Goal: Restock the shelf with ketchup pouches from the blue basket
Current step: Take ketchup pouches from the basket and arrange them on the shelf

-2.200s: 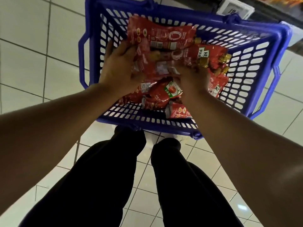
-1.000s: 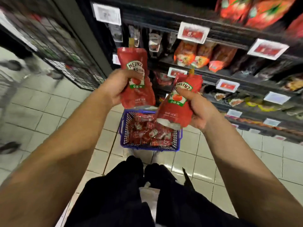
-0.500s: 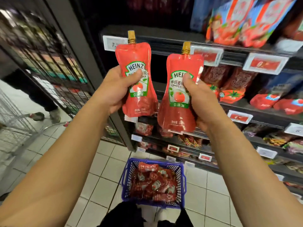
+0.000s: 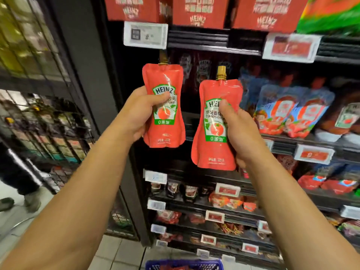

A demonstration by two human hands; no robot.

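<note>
My left hand (image 4: 139, 112) grips a red Heinz ketchup pouch (image 4: 165, 125) upright, thumb across its label. My right hand (image 4: 240, 137) grips a second red ketchup pouch (image 4: 212, 137) with a gold cap, a little lower and to the right. Both pouches are raised in front of a dark shelf bay (image 4: 196, 78) where dark Heinz pouches hang at the back. Only the rim of the blue basket (image 4: 185, 265) shows at the bottom edge, on the floor below the shelves.
Red Heinz boxes (image 4: 198, 10) stand on the shelf above, with price tags (image 4: 145, 35) on its edge. Blue and red pouches (image 4: 288, 112) fill the shelf to the right. Lower shelves hold small packs. A wire rack (image 4: 39, 123) and a person's legs (image 4: 17, 172) are at left.
Both hands took pouches out of the basket and lifted them to shelf height. My view has tilted up, so the basket has dropped to the bottom edge.
</note>
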